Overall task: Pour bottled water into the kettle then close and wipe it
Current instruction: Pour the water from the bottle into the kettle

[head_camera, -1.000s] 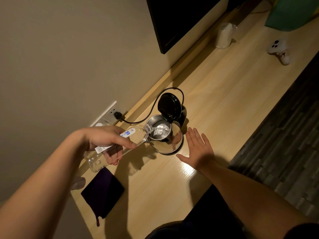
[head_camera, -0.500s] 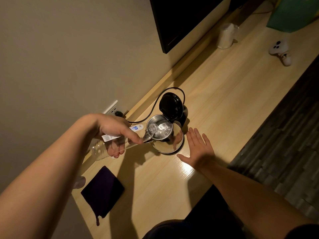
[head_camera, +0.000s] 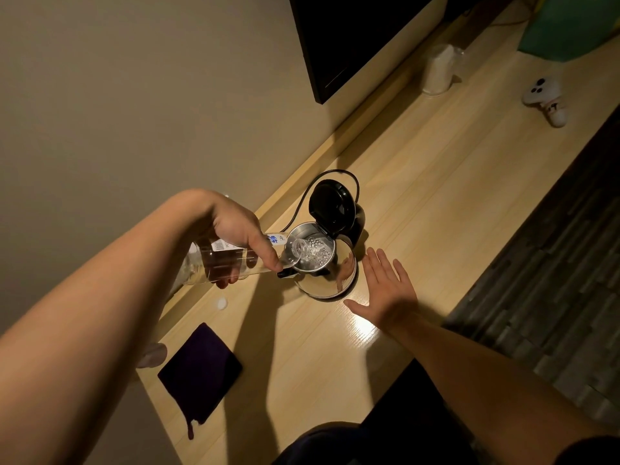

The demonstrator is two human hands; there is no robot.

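Overhead, at a light wood desk (head_camera: 436, 203): the left hand (head_camera: 240, 231) is wrapped round a clear plastic water bottle (head_camera: 231, 263), fingers curled under the body and thumb across the top by the label. Bottle is tipped nearly flat, its mouth inside the rim of the steel kettle (head_camera: 330, 266), w/ bubbling water visible in the pot. Kettle's black lid (head_camera: 330, 204) stands hinged up at the far side; its black power cord (head_camera: 302, 199) loops behind toward the wall. Right hand (head_camera: 382, 290) lies flat on the desk just beside the kettle's near-right side, fingers spread and released, holding nothing; whether it touches the kettle base can't be told. A small white bottle cap (head_camera: 222, 303) sits on the desk below the bottle. Near the desk's front-left edge lies a dark purple cloth (head_camera: 199, 367), well apart from the kettle. Farther back: a white game controller (head_camera: 545, 100) at right, a pale cup-like object (head_camera: 437, 70) by the wall, a green bag (head_camera: 570, 25) at the top corner, and a dark screen (head_camera: 349, 38) mounted on the wall.
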